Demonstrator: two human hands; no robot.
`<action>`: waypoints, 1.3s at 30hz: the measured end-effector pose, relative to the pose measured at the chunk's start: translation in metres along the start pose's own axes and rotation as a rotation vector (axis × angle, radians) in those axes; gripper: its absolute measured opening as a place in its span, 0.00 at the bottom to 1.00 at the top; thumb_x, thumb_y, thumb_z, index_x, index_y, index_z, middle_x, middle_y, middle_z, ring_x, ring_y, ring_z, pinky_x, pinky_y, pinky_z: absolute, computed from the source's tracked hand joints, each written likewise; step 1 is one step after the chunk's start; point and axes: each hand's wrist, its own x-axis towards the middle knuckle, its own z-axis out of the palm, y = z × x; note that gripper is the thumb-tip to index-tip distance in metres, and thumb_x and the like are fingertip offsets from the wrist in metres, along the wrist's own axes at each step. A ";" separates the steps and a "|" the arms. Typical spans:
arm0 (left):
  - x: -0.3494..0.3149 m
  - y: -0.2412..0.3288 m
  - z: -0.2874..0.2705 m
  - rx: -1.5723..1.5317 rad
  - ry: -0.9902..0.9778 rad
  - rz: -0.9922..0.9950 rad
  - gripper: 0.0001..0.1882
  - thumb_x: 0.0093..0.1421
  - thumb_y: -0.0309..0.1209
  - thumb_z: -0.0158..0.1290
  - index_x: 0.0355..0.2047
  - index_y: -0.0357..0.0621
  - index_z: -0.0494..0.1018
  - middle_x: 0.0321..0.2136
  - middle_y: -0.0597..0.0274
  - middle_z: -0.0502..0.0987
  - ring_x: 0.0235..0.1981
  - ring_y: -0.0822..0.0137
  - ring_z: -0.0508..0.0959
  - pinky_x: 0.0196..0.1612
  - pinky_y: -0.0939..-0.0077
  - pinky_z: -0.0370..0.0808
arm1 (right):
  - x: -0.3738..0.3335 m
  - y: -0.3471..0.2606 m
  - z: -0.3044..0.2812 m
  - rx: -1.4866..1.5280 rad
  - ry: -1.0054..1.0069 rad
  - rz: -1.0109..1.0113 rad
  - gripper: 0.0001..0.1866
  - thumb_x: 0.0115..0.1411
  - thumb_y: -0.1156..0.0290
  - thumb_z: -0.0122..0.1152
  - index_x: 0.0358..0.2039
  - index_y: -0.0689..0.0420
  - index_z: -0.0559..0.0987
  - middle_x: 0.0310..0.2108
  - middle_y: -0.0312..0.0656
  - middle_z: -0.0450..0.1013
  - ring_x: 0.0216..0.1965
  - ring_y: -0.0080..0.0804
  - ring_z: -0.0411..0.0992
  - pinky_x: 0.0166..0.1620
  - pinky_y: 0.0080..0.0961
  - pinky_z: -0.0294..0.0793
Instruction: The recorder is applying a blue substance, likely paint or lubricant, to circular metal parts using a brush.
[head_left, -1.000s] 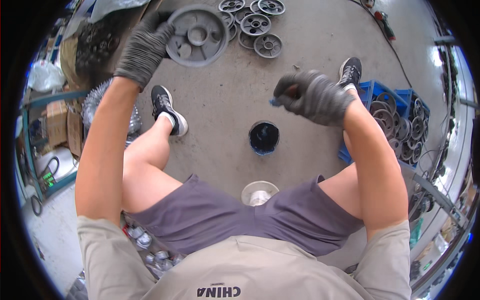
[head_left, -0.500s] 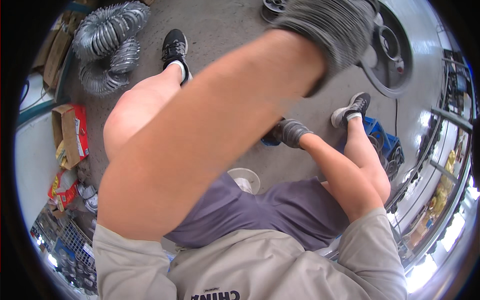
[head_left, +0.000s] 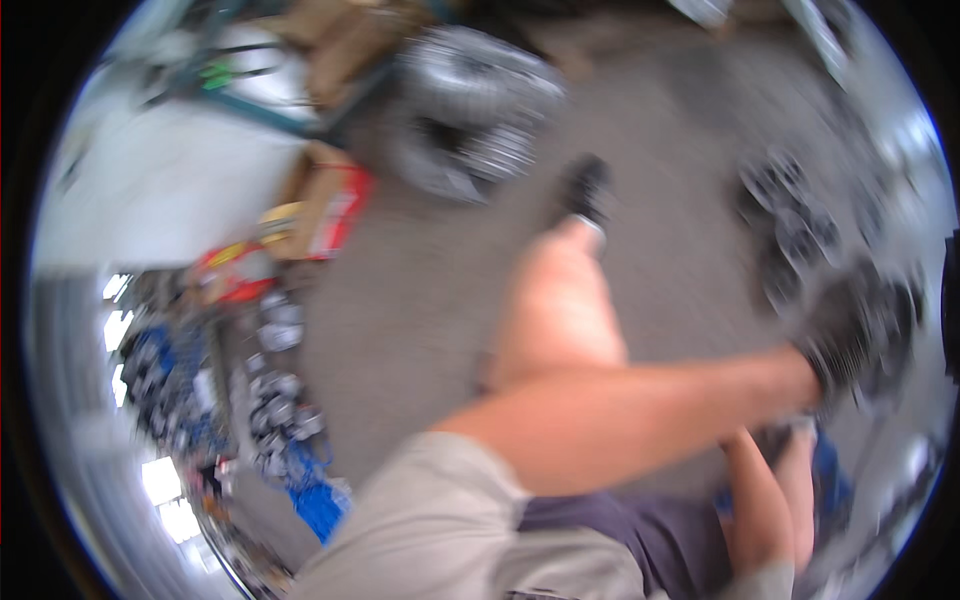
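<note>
My left hand (head_left: 845,325), in a dark grey knit glove, is stretched across my body to the far right. It is smeared by motion, so its fingers and anything in them cannot be made out. Round grey metal parts (head_left: 890,345) lie right beside it, also blurred. More round metal pieces (head_left: 790,215) sit on the floor beyond the hand. Of my right arm only the forearm (head_left: 755,500) shows at the lower right. The right hand is hidden behind my left arm.
A silver flexible duct (head_left: 475,90) lies coiled on the floor ahead. At the left are a red-and-brown cardboard box (head_left: 330,210), a white panel (head_left: 170,190), and a pile of metal parts (head_left: 285,410). My left shoe (head_left: 587,185) rests on the concrete floor.
The view has swung left, so the duct and boxes sit farther right. My left hand appears lower and farther right. The gloved right hand, visible before, is now hidden.
</note>
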 end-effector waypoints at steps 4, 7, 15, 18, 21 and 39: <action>0.008 -0.001 -0.022 0.935 -0.625 0.566 0.28 0.66 0.33 0.47 0.65 0.37 0.65 0.65 0.45 0.65 0.64 0.44 0.67 0.60 0.39 0.67 | -0.037 -0.021 -0.051 0.325 0.132 0.272 0.12 0.64 0.62 0.59 0.41 0.57 0.77 0.26 0.40 0.76 0.22 0.35 0.73 0.24 0.28 0.73; 0.023 -0.005 -0.056 1.084 -0.720 0.656 0.26 0.67 0.33 0.48 0.64 0.37 0.65 0.66 0.47 0.64 0.64 0.45 0.66 0.64 0.40 0.65 | -0.058 -0.060 -0.062 0.435 0.347 0.299 0.13 0.64 0.60 0.60 0.41 0.56 0.76 0.22 0.39 0.73 0.15 0.31 0.70 0.17 0.26 0.69; 0.054 -0.013 -0.060 0.642 -0.403 -0.122 0.27 0.64 0.36 0.47 0.63 0.42 0.65 0.54 0.51 0.72 0.49 0.50 0.72 0.51 0.47 0.68 | -0.160 -0.093 -0.171 0.388 0.803 -0.068 0.13 0.66 0.61 0.61 0.36 0.58 0.77 0.21 0.35 0.71 0.17 0.21 0.67 0.19 0.17 0.64; 0.036 -0.071 -0.085 0.154 0.344 0.034 0.17 0.67 0.38 0.45 0.48 0.41 0.73 0.42 0.44 0.78 0.42 0.49 0.77 0.43 0.50 0.70 | -0.171 -0.223 -0.160 0.339 1.215 -0.309 0.12 0.69 0.62 0.58 0.39 0.59 0.80 0.22 0.31 0.70 0.21 0.16 0.65 0.24 0.18 0.63; 0.053 -0.049 -0.138 0.024 0.159 0.112 0.20 0.72 0.43 0.44 0.42 0.36 0.73 0.29 0.45 0.78 0.32 0.52 0.79 0.37 0.56 0.74 | -0.189 -0.266 -0.166 0.459 1.317 -0.515 0.15 0.70 0.61 0.57 0.47 0.60 0.79 0.25 0.36 0.73 0.23 0.20 0.69 0.25 0.20 0.66; 0.034 0.030 -0.086 -0.238 -0.409 -0.491 0.14 0.72 0.40 0.47 0.42 0.43 0.74 0.32 0.63 0.79 0.33 0.74 0.78 0.36 0.76 0.75 | -0.203 -0.260 -0.130 0.640 1.028 -0.559 0.11 0.68 0.72 0.59 0.48 0.61 0.79 0.35 0.40 0.80 0.32 0.21 0.77 0.34 0.18 0.77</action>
